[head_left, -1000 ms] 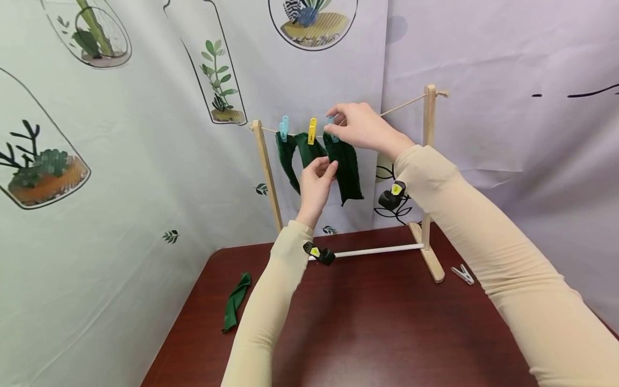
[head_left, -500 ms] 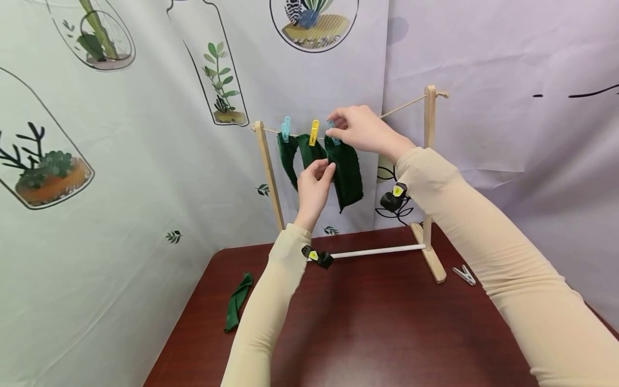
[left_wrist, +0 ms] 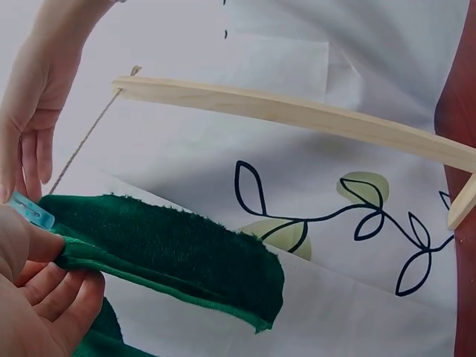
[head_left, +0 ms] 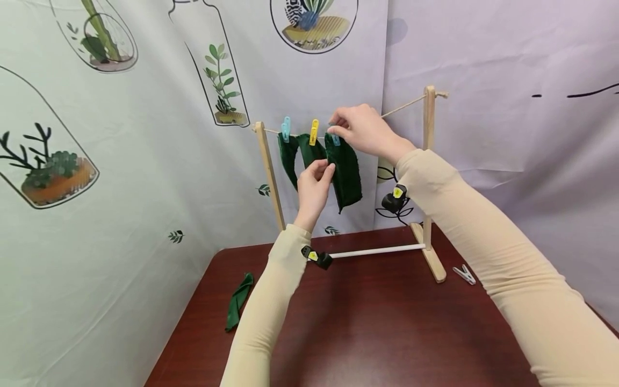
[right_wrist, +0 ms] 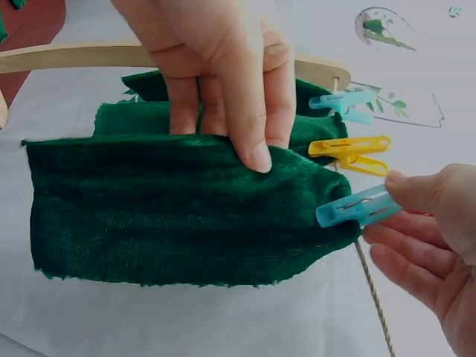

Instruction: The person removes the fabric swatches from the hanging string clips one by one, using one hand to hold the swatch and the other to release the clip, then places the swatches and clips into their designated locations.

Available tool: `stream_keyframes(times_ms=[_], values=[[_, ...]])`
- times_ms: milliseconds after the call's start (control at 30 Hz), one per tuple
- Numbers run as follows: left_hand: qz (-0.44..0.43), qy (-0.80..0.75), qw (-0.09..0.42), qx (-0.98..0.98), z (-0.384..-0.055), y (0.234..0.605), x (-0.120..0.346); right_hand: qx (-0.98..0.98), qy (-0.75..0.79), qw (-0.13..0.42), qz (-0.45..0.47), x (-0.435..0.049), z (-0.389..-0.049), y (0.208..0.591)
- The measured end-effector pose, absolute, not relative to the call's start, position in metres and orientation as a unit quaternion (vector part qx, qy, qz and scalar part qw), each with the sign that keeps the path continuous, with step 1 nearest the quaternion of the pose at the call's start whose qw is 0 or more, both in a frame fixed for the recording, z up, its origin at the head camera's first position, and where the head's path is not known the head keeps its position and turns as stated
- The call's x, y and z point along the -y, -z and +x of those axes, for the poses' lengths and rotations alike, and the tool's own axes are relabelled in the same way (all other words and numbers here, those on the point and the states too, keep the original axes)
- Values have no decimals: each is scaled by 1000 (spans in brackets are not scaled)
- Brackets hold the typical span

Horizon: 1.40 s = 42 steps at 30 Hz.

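Observation:
A dark green velvety cloth (right_wrist: 171, 216) hangs rightmost on the thin rope, its top edge in the jaws of a blue clothespin (right_wrist: 353, 208). My right hand (head_left: 362, 128) pinches that clothespin's handles between thumb and fingers. Lower down, my left hand (head_left: 315, 185) pinches the cloth's left edge, thumb in front and fingers behind. Two more green cloths hang to the left; a yellow clothespin (head_left: 314, 133) grips the middle one and another blue clothespin (head_left: 286, 130) the leftmost. The left hand partly hides the middle cloth.
The rope runs between two wooden posts (head_left: 428, 161) of a rack with a white crossbar (head_left: 377, 251). A green cloth strip (head_left: 239, 302) lies on the dark red table (head_left: 377, 322) at left. A white clothespin (head_left: 465, 274) lies beside the rack's right foot. A printed curtain hangs behind.
Both hands keep their places at the clothespin and cloth edge. The hanging cloth's lower end has swung slightly and now shows broader than a second ago.

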State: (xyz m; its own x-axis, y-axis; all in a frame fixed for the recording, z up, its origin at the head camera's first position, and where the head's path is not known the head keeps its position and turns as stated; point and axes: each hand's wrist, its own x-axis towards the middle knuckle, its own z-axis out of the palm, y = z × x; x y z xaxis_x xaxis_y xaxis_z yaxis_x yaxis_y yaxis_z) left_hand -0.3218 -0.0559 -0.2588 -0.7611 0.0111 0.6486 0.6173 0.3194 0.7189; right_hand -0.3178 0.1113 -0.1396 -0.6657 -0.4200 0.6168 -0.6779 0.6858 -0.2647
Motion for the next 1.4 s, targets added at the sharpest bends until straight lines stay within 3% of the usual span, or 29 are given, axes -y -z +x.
stream_keyframes(times_ms=[167, 1133, 1400], values=[[-208, 533, 285, 769, -321, 257, 58, 866, -247, 298, 318, -112, -315, 141], [-209, 534, 253, 779, -311, 261, 71, 859, -226, 346, 302, -153, -295, 143], [-205, 537, 251, 779, -309, 265, 81, 834, -248, 382, 311, -164, -288, 145]])
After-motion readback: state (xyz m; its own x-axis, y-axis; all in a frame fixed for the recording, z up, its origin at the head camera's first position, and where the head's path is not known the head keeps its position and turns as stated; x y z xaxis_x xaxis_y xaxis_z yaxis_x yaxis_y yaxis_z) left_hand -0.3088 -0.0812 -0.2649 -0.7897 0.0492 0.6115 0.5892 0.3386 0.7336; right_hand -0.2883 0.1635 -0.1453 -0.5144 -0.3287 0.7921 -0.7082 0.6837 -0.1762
